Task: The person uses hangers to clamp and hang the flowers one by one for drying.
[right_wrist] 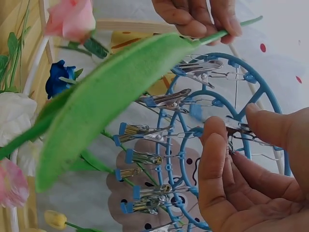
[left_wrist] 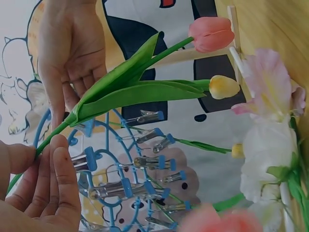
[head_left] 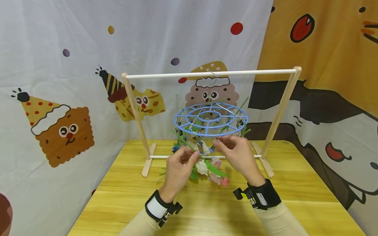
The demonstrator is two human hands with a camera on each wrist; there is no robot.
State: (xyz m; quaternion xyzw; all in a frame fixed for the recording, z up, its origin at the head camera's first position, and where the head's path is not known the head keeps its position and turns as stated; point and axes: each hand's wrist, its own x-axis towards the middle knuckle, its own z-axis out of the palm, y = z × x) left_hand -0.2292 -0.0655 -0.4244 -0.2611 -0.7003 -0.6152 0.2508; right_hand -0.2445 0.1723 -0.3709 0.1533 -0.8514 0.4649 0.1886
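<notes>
My left hand (head_left: 179,167) pinches the green stem of a pink tulip (left_wrist: 211,35) between thumb and fingers. Its long leaves (left_wrist: 120,101) and bloom point away from that hand, slanting down in the head view. Above hangs a blue round clip hanger (head_left: 207,134) with metal clips (left_wrist: 155,162) around its rings. At the hanger's near right side, my right hand (head_left: 237,156) pinches one metal clip (right_wrist: 235,126) between thumb and fingers; the fingers partly hide it. The tulip's stem end lies apart from that clip in the right wrist view.
A wooden rack with a white top bar (head_left: 177,75) carries the hanger and stands on the wooden table (head_left: 206,209). White flowers (left_wrist: 270,154), a blue rose (right_wrist: 60,79) and a yellow tulip (right_wrist: 55,219) hang below the rings. A printed cloth (head_left: 147,32) covers the back.
</notes>
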